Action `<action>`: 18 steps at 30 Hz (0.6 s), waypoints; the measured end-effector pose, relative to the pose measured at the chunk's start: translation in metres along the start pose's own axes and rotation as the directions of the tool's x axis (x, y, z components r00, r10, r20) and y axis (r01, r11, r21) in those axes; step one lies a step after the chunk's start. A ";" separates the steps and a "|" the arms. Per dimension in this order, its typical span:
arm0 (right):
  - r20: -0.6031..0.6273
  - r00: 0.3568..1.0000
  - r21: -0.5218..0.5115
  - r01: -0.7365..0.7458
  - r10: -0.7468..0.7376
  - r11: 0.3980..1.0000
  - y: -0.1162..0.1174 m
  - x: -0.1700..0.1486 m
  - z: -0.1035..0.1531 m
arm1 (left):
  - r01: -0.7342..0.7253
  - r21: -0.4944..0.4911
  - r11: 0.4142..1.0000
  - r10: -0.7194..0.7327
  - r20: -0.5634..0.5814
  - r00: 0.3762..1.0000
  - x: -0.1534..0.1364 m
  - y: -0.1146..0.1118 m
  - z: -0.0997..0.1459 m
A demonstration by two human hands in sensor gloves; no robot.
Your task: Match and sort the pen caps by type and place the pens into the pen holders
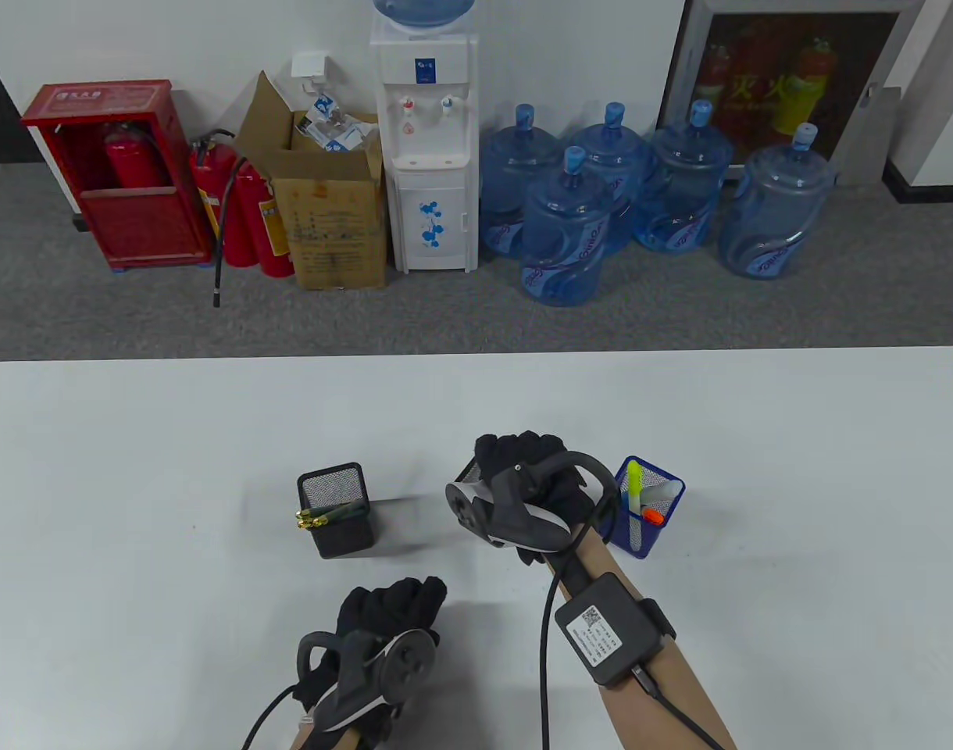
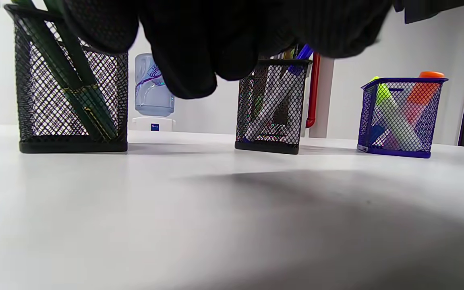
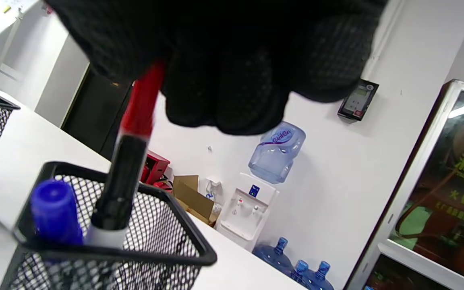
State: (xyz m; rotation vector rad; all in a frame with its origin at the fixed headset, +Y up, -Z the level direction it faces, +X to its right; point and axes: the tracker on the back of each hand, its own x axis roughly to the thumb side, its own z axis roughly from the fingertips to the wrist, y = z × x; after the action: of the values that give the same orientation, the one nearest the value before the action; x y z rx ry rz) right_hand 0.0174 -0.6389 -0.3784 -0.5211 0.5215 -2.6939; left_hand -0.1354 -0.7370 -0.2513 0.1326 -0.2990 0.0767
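- The right hand (image 1: 523, 469) is over the middle black mesh pen holder (image 3: 107, 245), almost hiding it in the table view; its fingers (image 3: 224, 80) are curled round the red upper end of a marker (image 3: 129, 169).
- That marker has a red top, a black middle section and a white lower barrel. It stands nearly upright, its lower end already inside the middle holder's rim.
- A blue-capped pen (image 3: 54, 213) stands in the same holder, just beside the marker on its left in the right wrist view.
- The left black mesh holder (image 1: 334, 509) stands apart to the left. It holds dark green pens (image 1: 328, 514) with gold clips, which lean on its near rim.
- The blue mesh holder (image 1: 650, 506) stands just right of the right wrist. It holds a yellow-green highlighter (image 1: 634, 484), an orange-capped one (image 1: 653, 516) and a white barrel between them.
- In the left wrist view the three holders stand in a row, with gaps of bare table between them.
- The left hand (image 1: 390, 617) is low over the white table (image 1: 797, 469), nearer the person than the holders. Its fingers (image 2: 191, 60) are loosely curled and hold nothing.
- Open room: wide bare tabletop lies left of the left holder, right of the blue holder and behind all three up to the far edge. The strip between the left hand and the holders is bare too.
- The table's far corners are rounded; beyond the edge lies grey carpet.
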 end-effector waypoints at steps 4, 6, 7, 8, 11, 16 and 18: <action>-0.008 0.999 -0.046 0.039 -0.039 0.998 -0.018 -0.008 0.011 | -0.005 -0.002 1.000 0.005 -0.003 1.000 -0.001 -0.001 0.000; -0.009 0.999 -0.073 0.050 -0.051 0.996 -0.026 -0.013 0.020 | -0.008 -0.004 1.000 0.008 -0.005 1.000 -0.001 -0.001 -0.001; -0.006 0.998 -0.088 0.065 -0.066 0.994 -0.031 -0.016 0.029 | -0.008 -0.004 1.000 0.008 -0.008 1.000 -0.002 -0.001 -0.001; -0.003 0.997 -0.099 0.079 -0.079 0.992 -0.034 -0.019 0.036 | -0.008 -0.005 1.000 0.008 -0.009 1.000 -0.002 -0.001 -0.001; 0.013 0.992 -0.125 0.123 -0.122 0.985 -0.035 -0.024 0.067 | -0.001 -0.002 1.000 0.001 -0.013 1.000 -0.003 0.000 -0.001; 0.041 0.987 -0.140 0.159 -0.155 0.977 -0.008 -0.021 0.124 | -0.001 -0.001 1.000 0.000 -0.027 1.000 -0.003 0.000 -0.002; 0.043 0.987 -0.117 0.156 -0.152 0.981 0.009 -0.019 0.142 | -0.005 -0.010 1.000 0.005 -0.032 0.999 -0.002 0.000 -0.004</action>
State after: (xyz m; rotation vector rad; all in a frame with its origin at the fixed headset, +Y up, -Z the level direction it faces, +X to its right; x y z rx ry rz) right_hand 0.0948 -0.6800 -0.2646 -0.6641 0.6625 -2.8067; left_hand -0.1367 -0.7371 -0.2555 0.1209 -0.2680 0.0824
